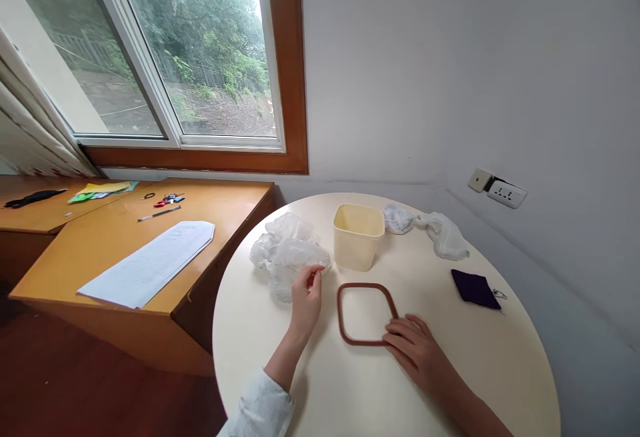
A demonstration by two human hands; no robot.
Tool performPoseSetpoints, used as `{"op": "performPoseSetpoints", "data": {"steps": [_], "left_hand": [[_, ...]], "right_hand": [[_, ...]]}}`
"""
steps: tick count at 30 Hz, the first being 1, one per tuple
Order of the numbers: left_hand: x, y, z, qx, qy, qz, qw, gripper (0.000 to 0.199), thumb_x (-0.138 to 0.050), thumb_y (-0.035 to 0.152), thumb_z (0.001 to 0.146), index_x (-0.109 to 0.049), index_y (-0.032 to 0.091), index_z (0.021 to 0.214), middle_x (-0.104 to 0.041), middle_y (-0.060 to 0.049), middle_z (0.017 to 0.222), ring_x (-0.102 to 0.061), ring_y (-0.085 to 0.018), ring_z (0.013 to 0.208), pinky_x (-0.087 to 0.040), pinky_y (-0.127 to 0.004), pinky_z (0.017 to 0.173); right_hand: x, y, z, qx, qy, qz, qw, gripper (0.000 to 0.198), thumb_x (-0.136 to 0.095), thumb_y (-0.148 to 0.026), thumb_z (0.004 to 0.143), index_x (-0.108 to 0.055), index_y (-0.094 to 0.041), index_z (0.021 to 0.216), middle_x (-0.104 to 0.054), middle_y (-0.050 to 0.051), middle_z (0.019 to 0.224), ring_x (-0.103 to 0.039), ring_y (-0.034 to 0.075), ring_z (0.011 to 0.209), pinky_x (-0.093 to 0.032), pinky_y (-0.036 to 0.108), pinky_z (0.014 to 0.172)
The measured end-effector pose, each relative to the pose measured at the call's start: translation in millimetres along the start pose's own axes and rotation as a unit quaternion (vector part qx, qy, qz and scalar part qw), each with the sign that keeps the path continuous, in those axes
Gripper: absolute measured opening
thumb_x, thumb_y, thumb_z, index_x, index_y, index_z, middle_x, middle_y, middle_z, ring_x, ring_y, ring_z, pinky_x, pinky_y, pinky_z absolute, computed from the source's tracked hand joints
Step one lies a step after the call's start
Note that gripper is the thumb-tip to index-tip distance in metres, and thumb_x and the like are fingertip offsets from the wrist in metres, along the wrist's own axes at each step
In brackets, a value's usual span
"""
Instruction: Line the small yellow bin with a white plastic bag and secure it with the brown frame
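Step in hand: handling of the brown frame [363, 342] appears to be under way, the right hand [417, 350] working at its near right corner.
Frame position: it is lying on the round table [350, 390], in front of the bin [356, 250] and apart from it, between the two hands.
Right fingers: they are lying close together across the rim; the thumb is not showing, so whether they are gripping or merely resting I cannot tell.
Left fingers: the left hand [307, 300] is bending its fingers in toward the thumb, leaving a narrow gap at most, beside the plastic bag [293, 244]; whether they are pinching its edge I cannot tell.
Next move: in my judgement, any lifting of the frame is calling for a firm hold on the rim, with the loose bag staying clear.
Frame make: it is showing a thin, smooth band in a rounded square, open in the middle, probably plastic.
Bin make: it is standing upright, pale yellow, round-cornered and slightly tapering, apparently stiff plastic.
Bag texture: it is lying crumpled, thin and see-through, in soft folds.
Right of bin: a knotted white bag [446, 237] is slumping limply; nearer, a dark pouch [475, 288] is lying flat, seemingly cloth.
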State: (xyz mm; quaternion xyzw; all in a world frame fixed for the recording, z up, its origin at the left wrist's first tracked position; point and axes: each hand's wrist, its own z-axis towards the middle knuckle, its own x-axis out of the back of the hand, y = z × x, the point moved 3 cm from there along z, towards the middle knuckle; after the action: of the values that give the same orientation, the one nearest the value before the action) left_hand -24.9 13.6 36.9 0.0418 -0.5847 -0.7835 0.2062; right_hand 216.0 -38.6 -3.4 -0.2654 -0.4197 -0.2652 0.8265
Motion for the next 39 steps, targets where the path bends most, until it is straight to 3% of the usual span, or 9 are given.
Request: {"op": "performPoseSetpoints", "data": {"steps": [7, 12, 15, 19, 23, 27, 31, 35, 39], "left_hand": [[51.4, -5.5, 23.1, -0.053, 0.137, 0.059, 0.987, 0.021, -0.045, 0.030, 0.083, -0.056, 0.020, 0.099, -0.055, -0.005, 0.089, -0.056, -0.017, 0.082, -0.046, -0.031, 0.077], [83.8, -27.1, 57.6, -0.042, 0.066, 0.264, 0.961, 0.052, -0.063, 0.030, 0.068, -0.048, 0.019, 0.117, -0.036, -0.014, 0.127, -0.034, -0.030, 0.123, -0.034, -0.046, 0.098], [91.5, -38.7, 61.6, -0.016, -0.004, 0.354, 0.935, 0.030, -0.061, 0.030, 0.068, -0.056, 0.020, 0.096, -0.035, -0.014, 0.133, -0.029, -0.034, 0.127, -0.018, -0.060, 0.101], [83.9, -28.2, 43.0, -0.102, -0.086, 0.368, 0.920, 0.010, -0.045, 0.023, 0.080, -0.054, 0.022, 0.083, -0.058, -0.009, 0.111, -0.051, -0.026, 0.109, -0.008, -0.063, 0.102], [64.7, -2.8, 11.0, -0.174, -0.158, 0.339, 0.911, 0.021, -0.036, 0.019, 0.083, -0.054, 0.026, 0.091, -0.065, -0.002, 0.085, -0.060, -0.017, 0.074, -0.018, -0.049, 0.108], [44.3, 23.3, -26.5, -0.195, -0.259, 0.267, 0.908, 0.023, -0.039, 0.018, 0.083, -0.059, 0.025, 0.093, -0.066, -0.004, 0.086, -0.060, -0.020, 0.083, -0.035, -0.042, 0.099], [38.9, 43.9, -48.1, -0.173, -0.349, 0.212, 0.896, 0.025, -0.043, 0.024, 0.083, -0.058, 0.027, 0.104, -0.065, -0.006, 0.094, -0.059, -0.021, 0.089, -0.045, -0.033, 0.083], [61.7, 40.1, -19.3, -0.122, -0.237, 0.211, 0.940, 0.030, -0.042, 0.030, 0.085, -0.053, 0.025, 0.113, -0.061, -0.008, 0.109, -0.056, -0.021, 0.102, -0.042, -0.034, 0.088], [83.4, 1.0, 24.0, -0.018, -0.189, 0.291, 0.938, 0.070, -0.066, 0.037, 0.064, -0.040, 0.024, 0.128, -0.045, -0.015, 0.128, -0.043, -0.031, 0.116, -0.035, -0.045, 0.093]], "right_hand": [[29.1, 62.0, -73.5, -0.053, 0.033, -0.146, 0.987, 0.026, -0.047, -0.037, 0.085, -0.063, -0.024, 0.101, -0.066, 0.004, 0.100, -0.061, 0.020, 0.091, -0.042, 0.036, 0.083], [35.7, 84.9, -84.6, -0.115, 0.059, -0.174, 0.976, 0.041, -0.043, -0.050, 0.084, -0.060, -0.021, 0.107, -0.065, 0.007, 0.101, -0.060, 0.023, 0.090, -0.044, 0.038, 0.080], [34.6, 73.8, -67.2, -0.122, 0.089, -0.146, 0.978, 0.040, -0.045, -0.047, 0.084, -0.055, -0.021, 0.113, -0.062, 0.009, 0.105, -0.058, 0.026, 0.096, -0.043, 0.042, 0.082], [28.4, 41.9, -23.8, -0.087, 0.108, -0.057, 0.989, 0.030, -0.049, -0.032, 0.084, -0.054, -0.024, 0.112, -0.061, 0.008, 0.105, -0.058, 0.025, 0.096, -0.047, 0.042, 0.082], [17.6, 2.5, 30.1, -0.059, 0.088, 0.011, 0.994, 0.038, -0.048, -0.024, 0.083, -0.047, -0.026, 0.121, -0.058, 0.006, 0.111, -0.054, 0.024, 0.105, -0.046, 0.041, 0.087], [-0.6, -31.3, 74.6, -0.058, 0.045, 0.037, 0.997, 0.063, -0.057, -0.022, 0.075, -0.032, -0.027, 0.133, -0.044, 0.009, 0.130, -0.040, 0.027, 0.120, -0.039, 0.046, 0.096], [-21.4, -44.6, 91.7, -0.036, -0.007, 0.047, 0.998, 0.044, -0.057, -0.011, 0.067, -0.054, -0.026, 0.108, -0.041, 0.008, 0.133, -0.036, 0.029, 0.123, -0.033, 0.048, 0.098], [-27.8, -32.6, 88.6, -0.077, 0.021, 0.130, 0.988, 0.026, -0.049, -0.006, 0.067, -0.057, -0.022, 0.087, -0.054, 0.008, 0.117, -0.049, 0.024, 0.109, -0.039, 0.042, 0.091], [-18.3, -21.0, 82.8, -0.125, 0.079, 0.227, 0.963, 0.019, -0.049, -0.011, 0.069, -0.054, -0.022, 0.084, -0.059, 0.006, 0.104, -0.055, 0.021, 0.098, -0.045, 0.033, 0.082]]}}
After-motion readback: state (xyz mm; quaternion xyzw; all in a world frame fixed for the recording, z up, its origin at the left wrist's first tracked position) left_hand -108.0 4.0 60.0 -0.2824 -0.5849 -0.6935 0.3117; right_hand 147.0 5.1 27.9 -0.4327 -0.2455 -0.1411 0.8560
